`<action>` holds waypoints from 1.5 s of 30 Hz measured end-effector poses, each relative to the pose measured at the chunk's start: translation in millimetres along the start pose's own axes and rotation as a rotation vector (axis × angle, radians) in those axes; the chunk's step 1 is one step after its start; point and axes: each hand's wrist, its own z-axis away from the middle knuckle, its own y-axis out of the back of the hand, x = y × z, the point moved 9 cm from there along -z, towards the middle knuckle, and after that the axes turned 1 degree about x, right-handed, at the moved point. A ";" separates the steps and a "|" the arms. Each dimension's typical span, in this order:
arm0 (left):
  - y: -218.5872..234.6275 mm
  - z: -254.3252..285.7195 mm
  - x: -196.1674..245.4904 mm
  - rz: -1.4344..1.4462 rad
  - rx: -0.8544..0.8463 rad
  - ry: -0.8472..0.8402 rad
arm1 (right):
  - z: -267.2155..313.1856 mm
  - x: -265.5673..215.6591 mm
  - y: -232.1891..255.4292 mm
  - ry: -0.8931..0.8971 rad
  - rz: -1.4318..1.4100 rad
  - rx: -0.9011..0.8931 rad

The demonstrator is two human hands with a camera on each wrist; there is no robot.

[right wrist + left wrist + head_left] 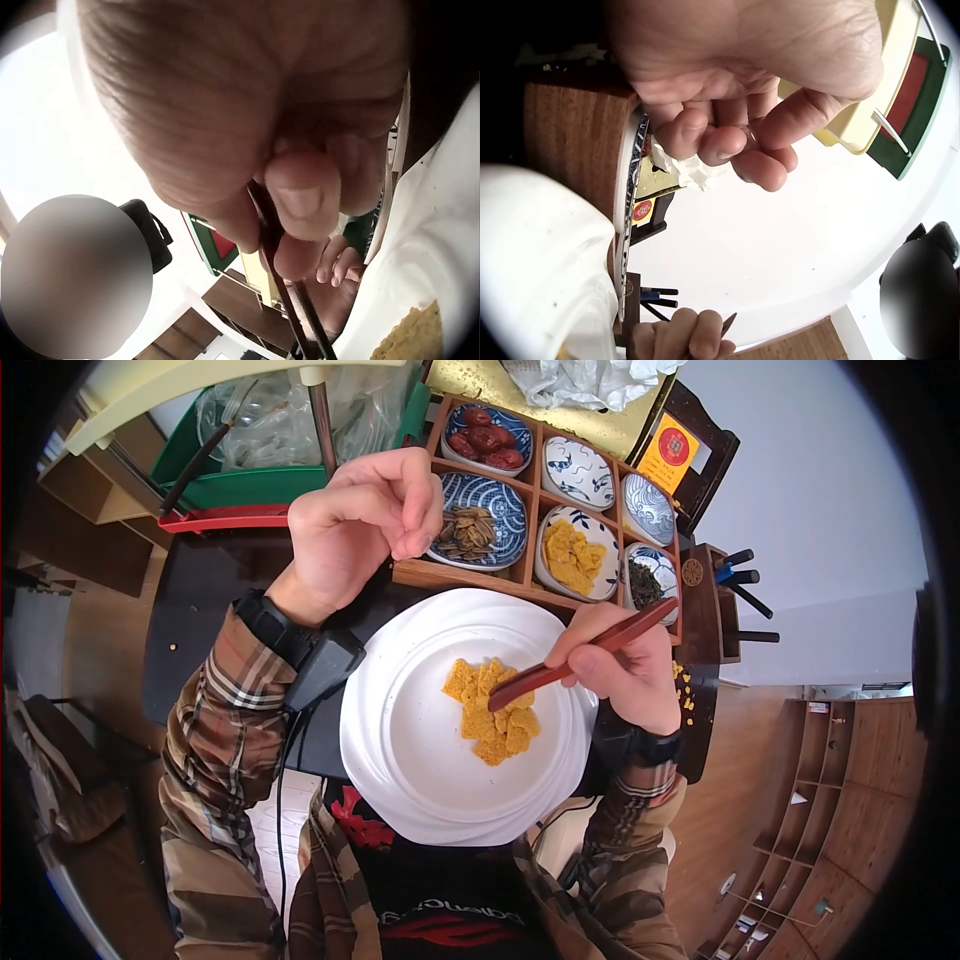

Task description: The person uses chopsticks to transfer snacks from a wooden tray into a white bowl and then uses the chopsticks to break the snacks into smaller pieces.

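Note:
The right hand (625,670) holds reddish-brown wooden tongs (590,650), thumb and fingers curled round them; two dark arms of the tongs (289,300) show in the right wrist view. Their lower end is at yellow crumbly pieces (490,745), heaped in a wide white dish (410,760). Whether a piece is between the tips cannot be told. Raised beyond the dish's upper left edge, the left hand (360,525) has loosely curled fingers, thumb close to the fingertips, with no clear object in them (735,112).
A wooden divided tray (465,576) behind the dish bears patterned bowls with red dates (490,440), brown slices (465,532), yellow pieces (575,557) and dark bits (645,585). A green box (240,490) with plastic bags stands back left; a holder (705,580) with dark-handled tools stands right.

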 end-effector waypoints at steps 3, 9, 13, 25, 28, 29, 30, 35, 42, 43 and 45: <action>0.1 0.0 -0.6 0.004 0.002 0.003 | 2.5 -1.3 10.0 0.036 -0.022 0.158; 0.3 0.0 -0.6 0.000 0.000 0.002 | 1.2 2.5 10.9 0.006 0.028 0.197; 0.3 0.1 -0.1 -0.003 0.003 0.001 | -1.3 2.9 8.7 -0.028 0.061 0.177; -1.0 0.4 0.0 0.006 0.007 0.001 | 22.3 -7.2 84.3 0.109 0.282 0.890; -0.7 0.6 0.6 -0.010 0.013 0.006 | 25.1 -5.1 90.4 0.096 0.326 0.929; -1.0 0.9 0.8 -0.011 0.010 0.005 | 24.8 -3.5 90.8 0.074 0.331 0.923; -0.8 0.9 0.5 -0.010 0.014 0.009 | 24.5 -3.2 90.6 0.076 0.331 0.925; 1.3 0.8 -0.9 0.004 0.012 0.016 | 20.1 5.1 90.0 0.026 0.353 0.861; 2.0 0.5 -1.6 0.023 -0.029 -0.016 | 15.7 9.1 84.3 -0.059 0.379 0.810; 1.8 0.7 -1.9 0.035 -0.029 -0.015 | 15.3 8.4 83.7 -0.058 0.394 0.804; 1.7 1.1 -1.5 0.027 -0.025 -0.015 | 15.4 7.4 83.0 -0.059 0.409 0.799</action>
